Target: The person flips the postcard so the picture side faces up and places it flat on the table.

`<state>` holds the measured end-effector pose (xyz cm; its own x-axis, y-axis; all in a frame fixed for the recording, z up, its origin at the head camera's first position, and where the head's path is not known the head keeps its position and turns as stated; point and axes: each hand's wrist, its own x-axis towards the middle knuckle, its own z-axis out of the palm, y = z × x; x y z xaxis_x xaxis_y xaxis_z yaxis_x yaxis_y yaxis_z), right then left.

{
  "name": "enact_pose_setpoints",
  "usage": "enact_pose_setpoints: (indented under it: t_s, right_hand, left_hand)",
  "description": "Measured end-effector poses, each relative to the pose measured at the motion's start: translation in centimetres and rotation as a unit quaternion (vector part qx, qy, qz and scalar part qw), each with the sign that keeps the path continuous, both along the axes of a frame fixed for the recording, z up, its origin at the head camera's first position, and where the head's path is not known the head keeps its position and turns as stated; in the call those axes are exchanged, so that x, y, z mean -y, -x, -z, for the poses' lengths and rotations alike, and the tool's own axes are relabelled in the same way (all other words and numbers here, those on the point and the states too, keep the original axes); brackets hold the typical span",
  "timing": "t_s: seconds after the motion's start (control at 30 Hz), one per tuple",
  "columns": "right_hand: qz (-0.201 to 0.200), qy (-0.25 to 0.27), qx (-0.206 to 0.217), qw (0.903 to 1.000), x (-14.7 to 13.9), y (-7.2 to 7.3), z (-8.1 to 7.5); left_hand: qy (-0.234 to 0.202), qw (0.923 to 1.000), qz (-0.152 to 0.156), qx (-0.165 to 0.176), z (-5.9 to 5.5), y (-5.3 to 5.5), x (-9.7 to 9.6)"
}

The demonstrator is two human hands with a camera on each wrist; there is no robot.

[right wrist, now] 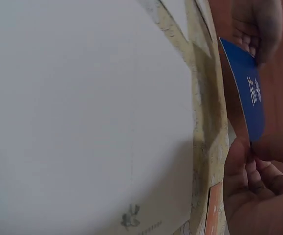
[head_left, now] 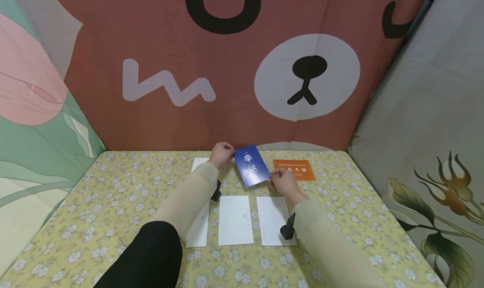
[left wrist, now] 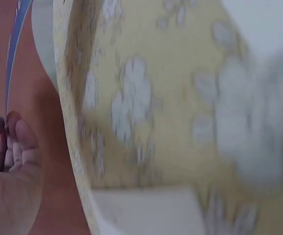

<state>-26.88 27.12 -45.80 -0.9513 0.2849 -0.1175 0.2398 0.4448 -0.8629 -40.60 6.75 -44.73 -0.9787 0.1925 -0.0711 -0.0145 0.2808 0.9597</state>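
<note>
Blue card (head_left: 251, 167) lettered 幸运 is pinched by left grip (head_left: 222, 154) and right grip (head_left: 285, 183), near a white-lettered orange card (head_left: 298, 166).

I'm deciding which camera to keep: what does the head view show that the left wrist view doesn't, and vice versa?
Only the head view shows the right hand, the orange card and the lettered face of the blue card. Only the left wrist view shows that card nearly edge-on. Both show the left hand pinching it, white cards and the flowered tablecloth.
</note>
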Motion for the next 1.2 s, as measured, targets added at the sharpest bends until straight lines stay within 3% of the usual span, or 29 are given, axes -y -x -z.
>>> enact_pose_setpoints:
  t_s: [0.2, 0.37, 0.5, 0.67, 0.97, 1.2]
  right_hand:
    - [-0.014, -0.062, 0.006, 0.998, 0.1, 0.0, 0.7]
    - [-0.029, -0.094, 0.012, 0.9951, 0.4, 0.1, 1.2]
    - [-0.048, -0.126, 0.023, 0.9906, 0.7, 0.3, 1.2]
    - [-0.069, -0.175, 0.036, 0.9814, 1.1, 0.4, 1.4]
    - [-0.095, -0.198, 0.047, 0.9745, 1.9, 0.5, 1.4]
    - [-0.108, -0.222, 0.061, 0.9672, 2.5, 0.5, 0.9]
  left_hand:
    - [0.032, 0.9993, -0.017, -0.01, 0.2, -0.4, -1.6]
    - [0.091, 0.9956, 0.01, -0.022, 0.4, -0.4, -1.8]
    - [0.154, 0.9857, 0.053, -0.046, 0.4, -0.5, -1.7]
    - [0.194, 0.9755, 0.094, -0.045, 0.8, -0.4, -1.4]
    - [0.3, 0.9422, 0.132, -0.068, 1.4, 0.0, -0.7]
    - [0.316, 0.9362, 0.14, -0.063, 1.0, -0.2, -0.5]
